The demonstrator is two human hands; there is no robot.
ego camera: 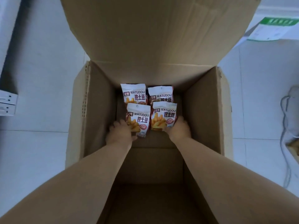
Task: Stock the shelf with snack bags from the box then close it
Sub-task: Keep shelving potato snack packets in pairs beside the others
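**Both hands down in the box, one bag each**

We've got both arms reaching to the bottom of the cardboard box [202,107]. Left hand [120,133] is curled round the lower left corner of a WATUDOU snack bag [139,117], and right hand [179,128] is wrapped over the lower right corner of the second WATUDOU bag [164,115]. Both hands are a bit blurred, but we read them as gripping, not resting.

Why held this way, as we judge it:
- A grip on each outer corner lets us take two bags per trip.
- The two gripped bags sit side by side between the hands, edges nearly touching.
- Just beyond the fingertips lie two more: a far-left bag [133,93] ahead of the left hand and a far-right bag [161,93] ahead of the right, each partly tucked under the gripped one.
- All four lie face up against the box's far wall. The floor of the box on the wrist side of the hands is bare cardboard.

The far flap [153,38] stands up well beyond both hands, so the box is not yet closed.

Surroundings:
- The box sits on a pale tiled floor [40,78].
- Out past the left hand is a white panel [8,101] with dark screw holes; we can't say it's the shelf.
- Out past the right hand are a grey cable [286,143] and, further off, a green-and-white carton [273,28].
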